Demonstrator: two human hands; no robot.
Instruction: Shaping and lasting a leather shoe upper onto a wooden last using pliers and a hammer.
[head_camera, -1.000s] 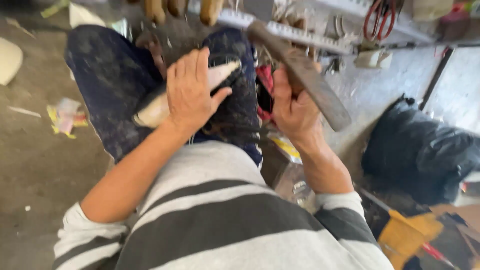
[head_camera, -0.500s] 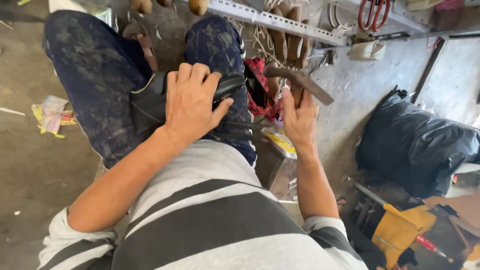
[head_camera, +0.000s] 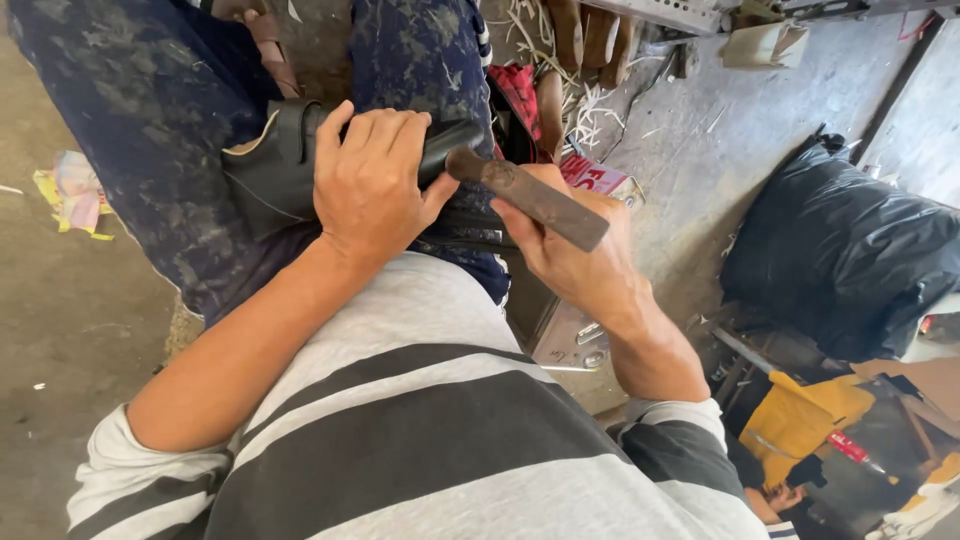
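Observation, seated worker, view from above. Landmark for all positions: the black shoe lying across the person's lap on the dark, paint-spotted trousers.

Left hand: laid over the shoe's upper side, palm down, fingers together and curled over the far edge, thumb angled toward the tool. It presses the shoe against the thigh. The shoe's pale inner lining shows at the open end, on the side away from the hand.

Right hand: just beside the shoe on its toe side, fingers wrapped tight around a worn, rust-brown hammer. The visible dark end of the tool touches or very nearly touches the shoe close to the left thumb; cannot tell which. The rest of the shaft runs away from the shoe, across the right palm.

Surroundings, relative to the shoe:
- Beyond it, past the knees: pale wood shavings and several brown shoe lasts on the ground by a metal rail.
- Beyond the right hand: a red-and-white box.
- Well apart, far side of the right arm: a black plastic bag and, nearer the viewer, a yellow cloth.
- Opposite side, on the concrete floor: a crumpled yellow-pink wrapper.

Person wears a grey-and-black striped shirt, sleeves pushed up.
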